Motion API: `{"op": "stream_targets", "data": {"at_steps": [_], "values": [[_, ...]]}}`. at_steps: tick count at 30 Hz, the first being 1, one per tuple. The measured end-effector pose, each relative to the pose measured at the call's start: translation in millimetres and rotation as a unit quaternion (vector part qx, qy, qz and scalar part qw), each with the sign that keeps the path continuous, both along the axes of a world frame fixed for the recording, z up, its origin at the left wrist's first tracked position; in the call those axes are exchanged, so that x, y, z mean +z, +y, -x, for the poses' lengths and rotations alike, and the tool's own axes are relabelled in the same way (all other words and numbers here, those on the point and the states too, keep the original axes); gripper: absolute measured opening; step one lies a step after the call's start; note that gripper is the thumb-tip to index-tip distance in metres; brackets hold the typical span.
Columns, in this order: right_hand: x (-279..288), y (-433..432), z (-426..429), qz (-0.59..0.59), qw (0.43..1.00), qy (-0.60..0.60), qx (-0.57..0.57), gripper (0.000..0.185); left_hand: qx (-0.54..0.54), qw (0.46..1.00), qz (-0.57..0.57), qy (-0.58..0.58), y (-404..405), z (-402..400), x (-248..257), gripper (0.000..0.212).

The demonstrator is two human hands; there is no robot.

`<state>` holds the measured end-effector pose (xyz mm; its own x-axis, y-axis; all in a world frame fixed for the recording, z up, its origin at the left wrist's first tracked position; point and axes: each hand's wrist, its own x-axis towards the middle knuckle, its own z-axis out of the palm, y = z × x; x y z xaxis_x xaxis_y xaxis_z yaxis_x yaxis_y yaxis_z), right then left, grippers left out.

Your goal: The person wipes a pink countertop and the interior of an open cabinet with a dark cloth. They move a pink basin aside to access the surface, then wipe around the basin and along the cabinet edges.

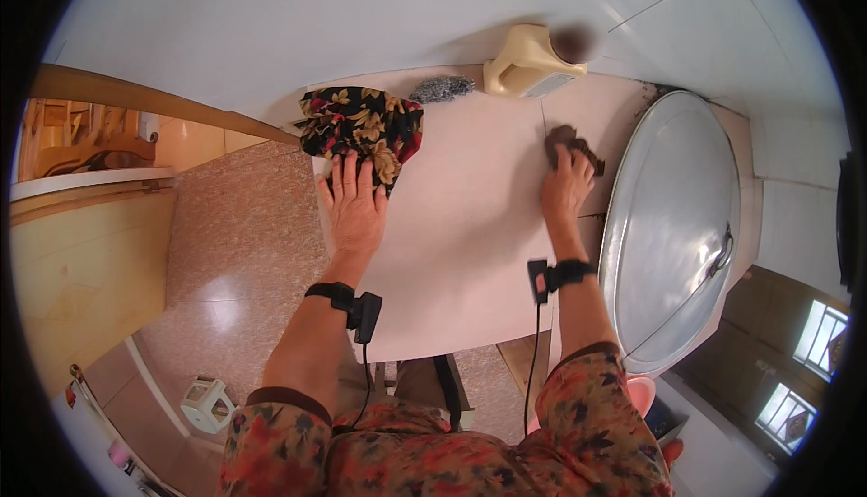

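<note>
My left hand (355,209) lies flat, fingers spread, on the near edge of a crumpled black floral cloth (366,124) at the far left of the pink tiled counter (460,226). Over to the right, my right hand (570,182) has its fingers on a small crumpled brown cloth (562,138), pressed to the counter. Beside the floral cloth, near the wall, is a grey metallic-looking scouring pad (442,89). A cream plastic jug (532,67) with a handle and a dark, blurred top stands against the wall, beyond my right hand.
A large round metal lid (670,226) with a handle covers the counter's right side, close to my right forearm. A wooden door (95,253) is at the left. On the floor at lower left stands a small white stool (208,405). A pink basin (640,395) shows beyond my right sleeve.
</note>
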<state>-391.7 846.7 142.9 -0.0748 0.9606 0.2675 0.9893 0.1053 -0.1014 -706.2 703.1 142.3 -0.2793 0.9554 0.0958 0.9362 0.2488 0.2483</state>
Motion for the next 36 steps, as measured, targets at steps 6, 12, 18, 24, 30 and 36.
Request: {"op": "stream_targets", "data": {"at_steps": [6, 12, 18, 24, 30, 36], "values": [[10, -132, 41, 0.016, 0.998, 0.051, 0.025, 0.046, -0.007, 0.999, -0.041, -0.025, -3, 1, 3, 0.039], [16, -141, 57, 0.011, 0.997, 0.072, 0.002, 0.046, -0.067, 0.98, -0.136, -0.13, -3, 23, 15, 0.018], [14, -143, 55, -0.001, 0.998, 0.069, -0.004, 0.047, -0.002, 0.901, -0.164, -0.401, -26, 57, 92, 0.016], [13, -143, 52, -0.008, 0.996, 0.084, 0.006, 0.048, 0.046, 0.863, -0.294, -0.407, 25, 100, 141, 0.021], [12, -144, 51, -0.018, 0.995, 0.101, 0.012, 0.047, -0.114, 0.925, -0.354, -0.083, 35, 112, 151, 0.028], [14, -141, 50, -0.023, 0.995, 0.098, 0.016, 0.045, -0.05, 0.953, -0.05, -0.296, 55, 92, 125, 0.038]]}}
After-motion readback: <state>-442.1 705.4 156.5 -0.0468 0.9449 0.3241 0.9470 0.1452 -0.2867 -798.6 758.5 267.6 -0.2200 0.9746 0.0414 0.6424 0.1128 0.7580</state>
